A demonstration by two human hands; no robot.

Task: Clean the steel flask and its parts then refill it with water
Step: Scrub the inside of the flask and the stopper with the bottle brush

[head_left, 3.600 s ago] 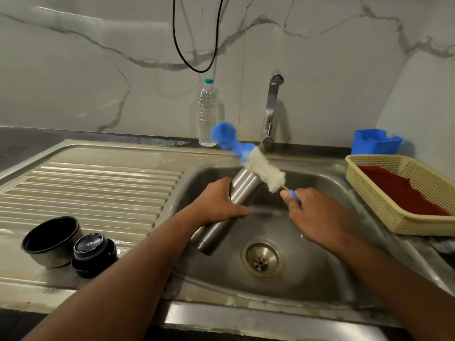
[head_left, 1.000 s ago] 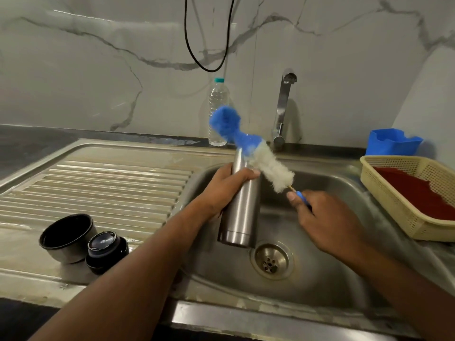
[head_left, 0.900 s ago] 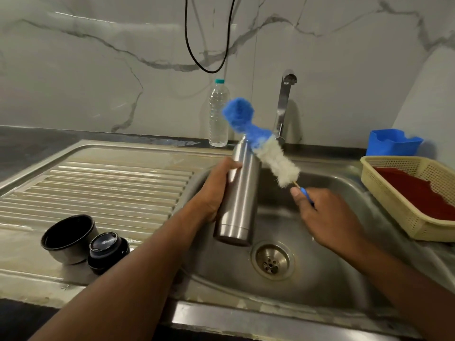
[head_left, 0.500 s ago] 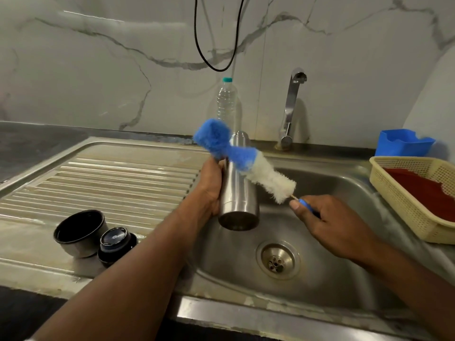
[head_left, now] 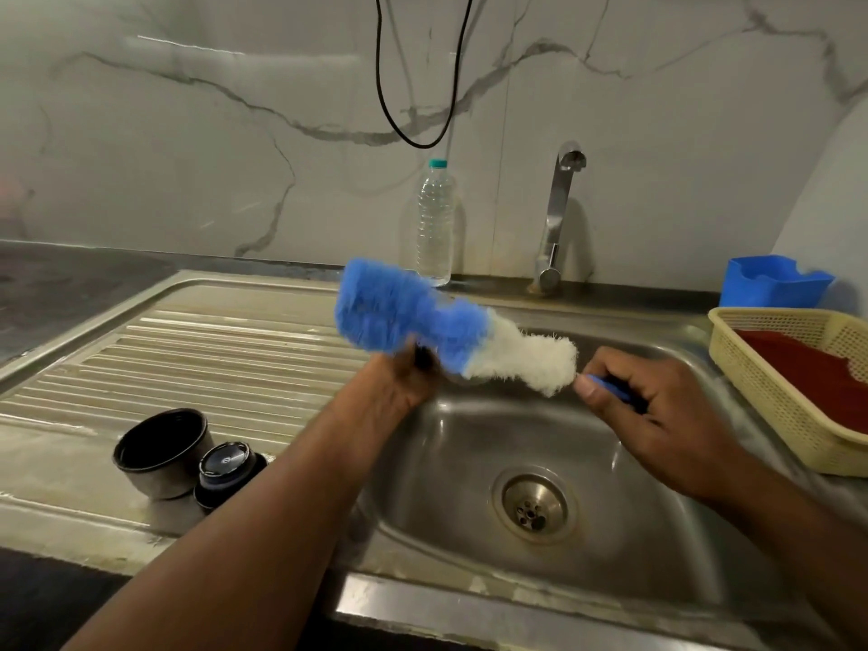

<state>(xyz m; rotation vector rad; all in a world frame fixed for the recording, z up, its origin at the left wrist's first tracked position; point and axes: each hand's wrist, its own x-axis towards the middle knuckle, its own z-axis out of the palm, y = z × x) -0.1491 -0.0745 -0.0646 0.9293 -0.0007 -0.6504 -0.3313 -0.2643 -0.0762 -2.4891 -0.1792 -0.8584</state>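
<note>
My left hand (head_left: 392, 385) grips the steel flask (head_left: 462, 381) above the sink's left rim. The flask is almost wholly hidden behind the hand and the brush; only a sliver of steel shows under the bristles. The blue-and-white bottle brush (head_left: 451, 335) lies nearly level across the flask, blue tip to the left. My right hand (head_left: 657, 420) pinches the brush's blue handle (head_left: 610, 391) over the basin. The flask's cup (head_left: 162, 451) and its black lid (head_left: 225, 467) stand on the drainboard at the left.
The steel sink (head_left: 469, 467) has its drain (head_left: 533, 505) below my right hand. A tap (head_left: 559, 218) and a plastic water bottle (head_left: 436, 223) stand at the back. A yellow basket (head_left: 770, 392) with a red cloth and a blue container (head_left: 770, 281) sit at the right.
The flask has been raised and tipped from upright until it is hidden behind my left hand. The brush has swung down from a steep slant to nearly level, and moved left.
</note>
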